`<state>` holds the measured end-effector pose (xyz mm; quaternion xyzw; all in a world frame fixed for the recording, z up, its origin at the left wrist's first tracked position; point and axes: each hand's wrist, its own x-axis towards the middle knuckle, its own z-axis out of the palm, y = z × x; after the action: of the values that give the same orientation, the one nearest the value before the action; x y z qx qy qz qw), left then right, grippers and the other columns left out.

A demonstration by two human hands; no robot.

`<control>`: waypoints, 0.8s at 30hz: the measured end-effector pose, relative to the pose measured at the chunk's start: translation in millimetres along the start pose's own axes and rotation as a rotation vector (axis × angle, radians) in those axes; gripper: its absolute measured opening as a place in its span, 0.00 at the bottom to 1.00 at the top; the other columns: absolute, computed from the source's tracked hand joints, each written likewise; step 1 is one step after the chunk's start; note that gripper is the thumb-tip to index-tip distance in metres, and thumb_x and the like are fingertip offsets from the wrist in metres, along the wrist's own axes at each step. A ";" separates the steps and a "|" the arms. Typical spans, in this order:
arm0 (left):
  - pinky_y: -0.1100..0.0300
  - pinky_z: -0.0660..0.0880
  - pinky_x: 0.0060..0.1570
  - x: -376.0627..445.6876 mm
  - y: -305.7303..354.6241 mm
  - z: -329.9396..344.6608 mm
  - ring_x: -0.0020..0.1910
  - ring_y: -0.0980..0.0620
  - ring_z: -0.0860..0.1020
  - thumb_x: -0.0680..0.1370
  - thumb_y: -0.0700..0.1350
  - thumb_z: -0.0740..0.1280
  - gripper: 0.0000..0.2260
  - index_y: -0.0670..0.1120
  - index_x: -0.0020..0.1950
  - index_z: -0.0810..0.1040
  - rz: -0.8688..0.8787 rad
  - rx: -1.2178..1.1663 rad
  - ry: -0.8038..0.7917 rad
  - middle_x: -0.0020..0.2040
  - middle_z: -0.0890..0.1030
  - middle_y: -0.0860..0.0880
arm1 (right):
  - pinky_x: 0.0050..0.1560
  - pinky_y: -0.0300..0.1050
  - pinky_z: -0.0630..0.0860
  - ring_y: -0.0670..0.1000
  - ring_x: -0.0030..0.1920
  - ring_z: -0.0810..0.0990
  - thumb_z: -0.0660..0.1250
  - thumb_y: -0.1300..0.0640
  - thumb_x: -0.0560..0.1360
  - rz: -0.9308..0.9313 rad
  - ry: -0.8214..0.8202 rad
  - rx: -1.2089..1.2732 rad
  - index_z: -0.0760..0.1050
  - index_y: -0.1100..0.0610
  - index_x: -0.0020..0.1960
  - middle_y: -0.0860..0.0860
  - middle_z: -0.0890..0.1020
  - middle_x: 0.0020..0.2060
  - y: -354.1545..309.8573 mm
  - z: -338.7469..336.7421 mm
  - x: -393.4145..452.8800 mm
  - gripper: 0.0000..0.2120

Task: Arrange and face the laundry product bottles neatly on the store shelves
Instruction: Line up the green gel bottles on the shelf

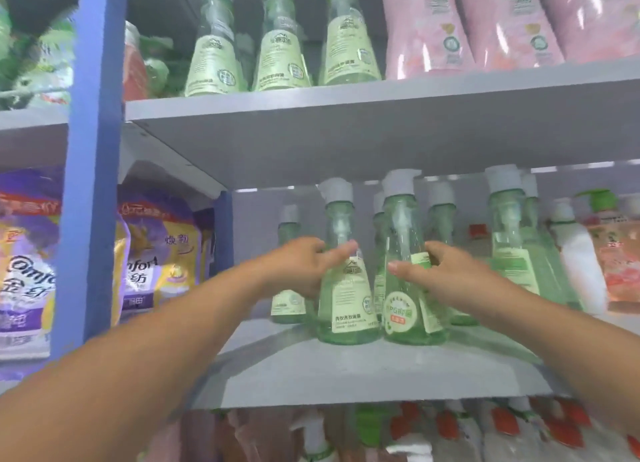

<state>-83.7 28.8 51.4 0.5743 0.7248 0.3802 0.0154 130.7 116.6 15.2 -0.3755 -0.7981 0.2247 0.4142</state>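
Two clear green bottles with grey pump caps stand side by side at the front of the middle shelf (pixel 346 375). My left hand (pixel 301 264) wraps the left bottle (pixel 346 305) at its neck, label facing me. My right hand (pixel 440 271) grips the right bottle (pixel 408 309) from the right side, thumb across its front. Several more of the same green bottles (pixel 509 239) stand behind and to the right.
Three green bottles (pixel 280 52) and pink bottles (pixel 426 28) fill the upper shelf. A blue upright post (pixel 90 170) stands on the left, purple refill pouches (pixel 159 253) beside it. A white bottle (pixel 578 253) and a pink bottle (pixel 620 253) sit at right. Red-capped bottles (pixel 502 423) are below.
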 end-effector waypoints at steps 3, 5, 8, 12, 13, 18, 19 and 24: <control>0.47 0.84 0.52 42.2 -14.3 -43.6 0.43 0.43 0.86 0.79 0.69 0.61 0.29 0.43 0.53 0.82 -0.030 -0.385 0.165 0.48 0.88 0.46 | 0.55 0.45 0.69 0.53 0.60 0.76 0.69 0.34 0.74 0.051 -0.041 -0.122 0.65 0.54 0.78 0.52 0.74 0.72 -19.1 4.7 4.5 0.40; 0.48 0.83 0.54 70.9 -29.0 -57.7 0.44 0.43 0.86 0.80 0.61 0.67 0.22 0.42 0.53 0.81 -0.137 -0.236 0.308 0.51 0.87 0.43 | 0.52 0.46 0.72 0.55 0.55 0.79 0.66 0.30 0.74 0.079 -0.045 -0.335 0.70 0.56 0.74 0.55 0.79 0.66 -28.8 7.1 10.7 0.39; 0.48 0.83 0.55 90.6 -51.6 -50.7 0.50 0.43 0.85 0.75 0.58 0.73 0.23 0.42 0.57 0.72 -0.224 0.049 0.245 0.54 0.83 0.43 | 0.40 0.47 0.75 0.54 0.40 0.82 0.61 0.23 0.70 0.050 0.113 -0.604 0.79 0.60 0.49 0.54 0.83 0.41 -40.9 7.0 16.4 0.38; 0.50 0.83 0.55 100.6 -67.1 -41.9 0.50 0.44 0.83 0.76 0.55 0.74 0.22 0.41 0.58 0.71 -0.230 0.172 0.138 0.53 0.82 0.43 | 0.42 0.49 0.82 0.52 0.31 0.84 0.63 0.32 0.77 -0.187 0.274 -0.311 0.79 0.57 0.45 0.52 0.84 0.32 -69.0 10.9 12.3 0.27; 0.52 0.83 0.53 101.5 -67.1 -42.1 0.48 0.45 0.83 0.76 0.54 0.74 0.21 0.41 0.58 0.74 -0.221 0.209 0.140 0.50 0.83 0.44 | 0.46 0.53 0.83 0.52 0.31 0.85 0.64 0.33 0.77 -0.193 0.200 -0.239 0.80 0.58 0.48 0.53 0.85 0.33 -78.9 16.5 12.0 0.27; 0.57 0.79 0.37 97.1 -79.0 -48.0 0.36 0.49 0.79 0.78 0.54 0.73 0.15 0.43 0.50 0.76 -0.234 0.224 0.217 0.41 0.79 0.46 | 0.51 0.59 0.84 0.58 0.42 0.88 0.71 0.36 0.75 -0.122 -0.097 -0.322 0.78 0.61 0.56 0.56 0.86 0.46 -96.9 51.0 33.2 0.27; 0.55 0.82 0.45 97.9 -84.8 -52.2 0.41 0.47 0.81 0.78 0.52 0.73 0.15 0.42 0.53 0.77 -0.263 0.191 0.231 0.45 0.81 0.44 | 0.49 0.59 0.85 0.59 0.42 0.88 0.73 0.42 0.76 -0.127 -0.120 -0.278 0.78 0.60 0.56 0.57 0.86 0.46 -96.1 55.4 39.4 0.22; 0.45 0.80 0.62 97.9 -109.1 -70.2 0.60 0.38 0.82 0.81 0.47 0.71 0.21 0.38 0.69 0.72 -0.359 0.039 0.232 0.63 0.80 0.38 | 0.46 0.59 0.86 0.59 0.46 0.86 0.74 0.54 0.78 -0.050 -0.285 -0.102 0.77 0.61 0.58 0.58 0.85 0.50 -99.7 76.6 70.6 0.14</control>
<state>-238.8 68.4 79.8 0.3883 0.8197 0.4210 -0.0118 -0.5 106.9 74.1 -0.3402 -0.8682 0.2245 0.2829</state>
